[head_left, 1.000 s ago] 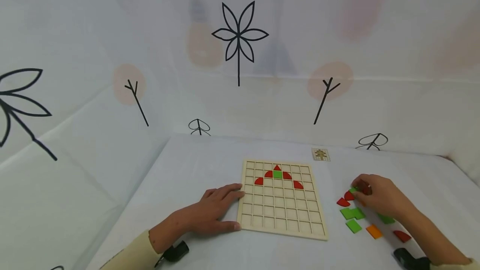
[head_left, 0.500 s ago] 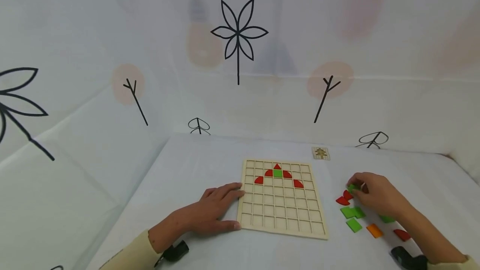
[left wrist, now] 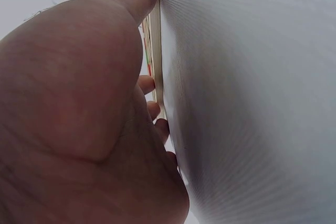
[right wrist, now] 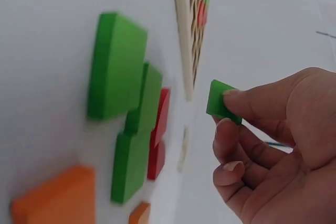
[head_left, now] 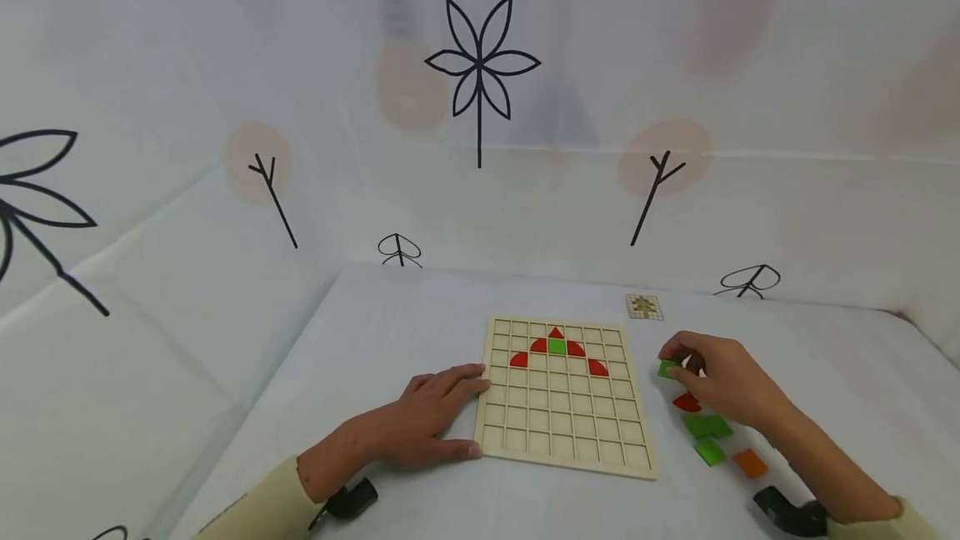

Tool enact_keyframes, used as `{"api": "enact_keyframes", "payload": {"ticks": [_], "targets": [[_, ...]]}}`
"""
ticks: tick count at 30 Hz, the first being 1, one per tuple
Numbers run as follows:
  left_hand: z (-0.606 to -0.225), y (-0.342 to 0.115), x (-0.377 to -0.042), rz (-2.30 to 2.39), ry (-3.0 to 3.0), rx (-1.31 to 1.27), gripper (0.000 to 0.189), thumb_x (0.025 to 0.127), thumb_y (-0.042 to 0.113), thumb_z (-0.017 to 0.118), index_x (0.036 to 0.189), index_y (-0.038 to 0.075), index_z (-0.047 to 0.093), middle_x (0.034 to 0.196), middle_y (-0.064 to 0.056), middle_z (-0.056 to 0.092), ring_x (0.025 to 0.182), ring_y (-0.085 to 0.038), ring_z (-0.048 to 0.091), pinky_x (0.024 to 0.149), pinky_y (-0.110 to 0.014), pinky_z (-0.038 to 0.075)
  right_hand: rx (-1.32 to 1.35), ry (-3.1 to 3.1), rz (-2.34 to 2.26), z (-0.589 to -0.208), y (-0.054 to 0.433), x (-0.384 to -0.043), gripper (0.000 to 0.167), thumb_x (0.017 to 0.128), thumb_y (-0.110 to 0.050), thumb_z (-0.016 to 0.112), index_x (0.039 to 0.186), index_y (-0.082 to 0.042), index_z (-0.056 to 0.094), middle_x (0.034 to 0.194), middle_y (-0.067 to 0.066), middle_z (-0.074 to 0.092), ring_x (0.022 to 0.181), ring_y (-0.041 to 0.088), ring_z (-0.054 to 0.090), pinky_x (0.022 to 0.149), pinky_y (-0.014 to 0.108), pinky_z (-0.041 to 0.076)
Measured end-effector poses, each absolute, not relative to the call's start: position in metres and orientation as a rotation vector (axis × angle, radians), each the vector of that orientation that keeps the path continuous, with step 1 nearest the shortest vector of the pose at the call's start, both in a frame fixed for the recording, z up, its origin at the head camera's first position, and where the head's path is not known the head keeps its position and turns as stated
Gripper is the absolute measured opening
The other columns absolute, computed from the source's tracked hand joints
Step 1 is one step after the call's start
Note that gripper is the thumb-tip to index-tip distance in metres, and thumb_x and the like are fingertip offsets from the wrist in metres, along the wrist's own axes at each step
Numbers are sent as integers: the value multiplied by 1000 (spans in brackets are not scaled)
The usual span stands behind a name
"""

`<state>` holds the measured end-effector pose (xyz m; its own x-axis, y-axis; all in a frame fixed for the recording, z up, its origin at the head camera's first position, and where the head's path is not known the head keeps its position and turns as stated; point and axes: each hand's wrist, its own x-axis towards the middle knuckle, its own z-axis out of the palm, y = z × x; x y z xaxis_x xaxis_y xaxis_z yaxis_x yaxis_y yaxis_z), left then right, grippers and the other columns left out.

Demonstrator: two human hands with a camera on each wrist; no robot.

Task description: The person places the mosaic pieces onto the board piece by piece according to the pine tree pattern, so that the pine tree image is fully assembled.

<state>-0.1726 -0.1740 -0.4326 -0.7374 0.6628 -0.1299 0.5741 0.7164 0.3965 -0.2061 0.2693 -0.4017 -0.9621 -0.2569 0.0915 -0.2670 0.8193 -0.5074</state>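
beside board [head_left: 561, 421], right fingers [right wrist: 227, 139] pinch green tile [right wrist: 218, 99]

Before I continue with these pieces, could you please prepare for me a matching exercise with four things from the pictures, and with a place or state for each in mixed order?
Things
1. Left hand
2. Right hand
3. Small picture card
4. Red triangle

Places or states
A. On the board, just above a green square
B. On the table, off the board, near the far edge
C. Touches the left edge of the board
D. Pinches a loose green piece

Right pairs: 1-C, 2-D, 3-B, 4-A
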Motion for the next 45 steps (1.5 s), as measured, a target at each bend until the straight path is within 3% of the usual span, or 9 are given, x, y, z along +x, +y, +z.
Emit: {"api": "enact_keyframes", "payload": {"ticks": [19,27,45], "targets": [[-433,-173,-172,486,2659,968,85,99,74,54,168,34,23,176,9,12,160,-16,21,121,-56,24,620,-2878,958,-402,201,-224,12,96,-3,75,100,-14,74,91,-5,69,80,16,59,65,27,49],[-432,-173,-172,483,2658,970,85,99,74,53,168,34,23,176,9,12,160,-16,22,121,-56,24,709,-2829,1052,-404,181,-231,10,96,-2,76,100,-11,72,93,-3,70,81,13,60,73,28,53],[-431,-173,-172,472,2660,975,85,100,74,53,167,33,22,176,9,12,160,-15,20,121,-56,25,801,-2831,1178,-406,140,-238,9,97,0,73,99,-8,70,93,-1,69,82,13,64,75,34,54]]}}
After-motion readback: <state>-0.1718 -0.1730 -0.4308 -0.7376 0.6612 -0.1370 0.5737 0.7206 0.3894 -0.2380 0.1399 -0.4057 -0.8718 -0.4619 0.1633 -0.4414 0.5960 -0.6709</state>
